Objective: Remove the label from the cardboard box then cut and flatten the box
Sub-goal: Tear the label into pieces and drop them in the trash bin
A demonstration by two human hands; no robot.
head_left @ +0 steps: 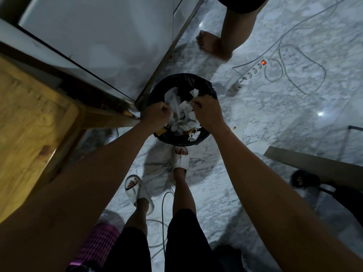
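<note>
Both my arms reach down over a round bin lined with a black bag (177,80) on the marble floor. It holds several crumpled white paper scraps (183,122). My left hand (157,112) hovers over the bin's left rim with its fingers curled closed; nothing shows in it. My right hand (206,107) is over the right side, its fingertips pinching a small white paper scrap (184,104). A piece of brown cardboard (314,163) lies at the right edge of the view.
A wooden table (29,118) stands at the left, beside a white cabinet door (98,40). A white power strip (253,72) with loose cables lies on the floor. Another person's bare foot (212,44) stands beyond the bin. My own sandalled feet are just below the bin.
</note>
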